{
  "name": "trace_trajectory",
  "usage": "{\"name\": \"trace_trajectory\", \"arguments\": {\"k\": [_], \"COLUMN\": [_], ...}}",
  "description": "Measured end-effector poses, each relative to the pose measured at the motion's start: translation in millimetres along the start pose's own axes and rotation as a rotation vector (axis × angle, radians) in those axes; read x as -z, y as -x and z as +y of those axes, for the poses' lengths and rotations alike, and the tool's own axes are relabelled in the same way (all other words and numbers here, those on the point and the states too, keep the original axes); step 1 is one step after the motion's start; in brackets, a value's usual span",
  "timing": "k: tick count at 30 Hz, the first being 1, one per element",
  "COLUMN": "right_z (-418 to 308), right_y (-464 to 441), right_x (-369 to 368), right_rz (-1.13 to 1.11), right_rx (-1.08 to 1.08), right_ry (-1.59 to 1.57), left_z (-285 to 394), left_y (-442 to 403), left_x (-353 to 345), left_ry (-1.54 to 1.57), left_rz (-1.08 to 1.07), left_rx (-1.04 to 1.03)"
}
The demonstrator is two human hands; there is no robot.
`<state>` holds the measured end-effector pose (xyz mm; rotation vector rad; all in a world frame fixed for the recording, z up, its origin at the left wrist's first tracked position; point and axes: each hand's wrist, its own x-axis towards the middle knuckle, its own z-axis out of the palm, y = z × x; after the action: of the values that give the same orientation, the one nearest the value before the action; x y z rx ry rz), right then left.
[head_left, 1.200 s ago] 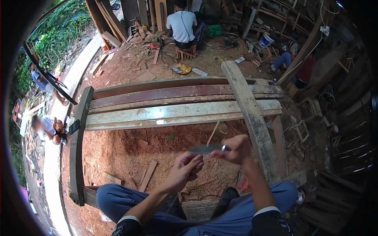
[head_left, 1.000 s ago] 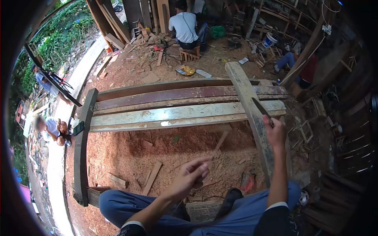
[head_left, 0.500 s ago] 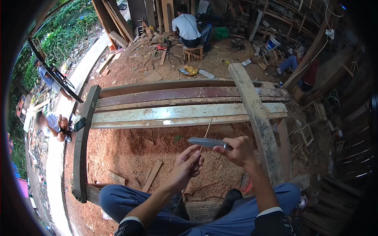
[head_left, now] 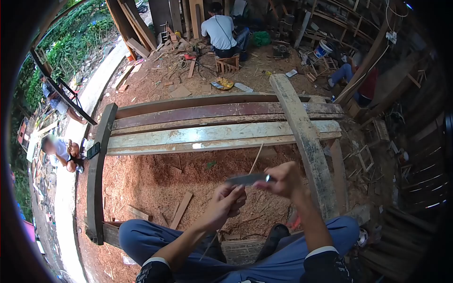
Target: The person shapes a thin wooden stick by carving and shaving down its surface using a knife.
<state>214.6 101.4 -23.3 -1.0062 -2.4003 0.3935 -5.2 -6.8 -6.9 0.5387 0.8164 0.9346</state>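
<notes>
My left hand (head_left: pixel 225 200) is closed around a thin wooden stick (head_left: pixel 257 158), whose upper end slants up to the right. The stick's lower part runs down toward my lap. In my right hand (head_left: pixel 284 180) is a knife (head_left: pixel 247 179), gripped by its handle, with the blade pointing left. The blade lies across the stick, just above my left thumb and fingers, and is somewhat blurred. My fingers hide the exact spot where edge and stick meet.
A bench frame of long planks (head_left: pixel 188 137) stands ahead, crossed by a thick beam (head_left: pixel 306 137). A phone (head_left: pixel 93 150) lies on its left post. Sawdust (head_left: pixel 141 188) and offcuts cover the ground. One person (head_left: pixel 220 33) sits at the back, another (head_left: pixel 61 151) crouches left.
The knife and my right hand have come slightly down, with the blade nearer my left fingers. The stick leans more to the right, and my left hand is a little lower.
</notes>
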Motion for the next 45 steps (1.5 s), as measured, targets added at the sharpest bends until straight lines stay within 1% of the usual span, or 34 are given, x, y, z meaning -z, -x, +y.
{"name": "trace_trajectory", "arguments": {"k": [1,3,4,5,8,9,11,14,17,18,21,24,27,29,33,36,39,40,42,43,45], "right_z": [13.3,48.6,67.3,76.6,55.4,49.7,32.4,4.9,-8.0,-12.6,-25.3,-29.8,-34.4,-37.5,-39.0,-29.2,-18.1,-10.5,-0.6,3.3,14.2], "right_y": [3.8,2.3,11.2,14.5,7.2,4.5,0.5,-8.1,-11.2,-12.8,-12.6,-10.6,-8.8,-8.3,-8.9,-8.5,-8.1,-6.0,-4.6,-3.5,0.4], "right_x": [4.1,34.9,51.9,62.0,59.2,54.1,40.0,27.8,16.9,15.6,8.6,0.1,-7.4,-9.6,-5.0,0.2,11.5,14.2,21.4,23.9,20.4], "right_rz": [0.017,0.151,0.240,0.331,0.393,0.268,0.023,-0.128,-0.063,-0.040,0.001,0.004,0.018,-0.001,-0.005,-0.003,0.052,0.033,0.071,0.088,0.107], "right_rx": [-0.072,-0.589,-0.615,-0.637,-0.515,-0.509,-0.507,-0.472,-0.365,-0.320,-0.139,-0.011,0.035,0.046,0.045,0.066,0.061,0.035,0.020,0.015,-0.064], "right_ry": [0.058,0.054,0.118,0.180,-0.090,-0.060,0.001,-0.069,-0.072,-0.123,-0.081,-0.029,-0.116,-0.140,-0.192,-0.346,-0.285,-0.193,-0.088,-0.037,-0.057], "left_z": [0.5,0.9,-8.1,-5.7,12.6,13.7,16.7,11.1,14.2,15.5,14.4,9.0,3.8,1.5,18.1,20.9,12.9,11.0,8.6,8.1,7.5], "left_y": [3.3,13.1,12.5,12.0,7.0,1.7,-1.4,-7.3,-8.2,-7.7,-7.6,-10.6,-12.7,-11.7,0.0,4.1,1.4,-0.2,-2.4,-3.8,-6.0], "left_x": [-4.7,-19.4,-24.4,-19.6,-6.7,2.7,1.5,-1.4,-3.9,-3.6,-1.1,5.5,3.0,1.2,-13.4,-13.4,-9.6,-8.0,-5.3,-5.8,-8.1], "left_ry": [-0.085,-0.259,-0.131,-0.123,-0.110,-0.029,-0.017,-0.037,0.007,0.014,0.031,0.016,-0.021,-0.062,-0.112,-0.161,-0.020,-0.066,-0.162,-0.137,-0.086], "left_rz": [-0.025,-0.073,-0.080,-0.001,0.219,0.167,0.214,0.235,0.214,0.207,0.178,0.165,0.170,0.161,0.124,0.047,-0.018,-0.013,0.004,0.004,0.010], "left_rx": [0.009,0.026,0.027,0.003,-0.085,-0.158,-0.126,-0.133,-0.152,-0.154,-0.147,-0.148,-0.184,-0.197,-0.107,-0.095,-0.087,-0.073,-0.044,-0.050,-0.063]}}
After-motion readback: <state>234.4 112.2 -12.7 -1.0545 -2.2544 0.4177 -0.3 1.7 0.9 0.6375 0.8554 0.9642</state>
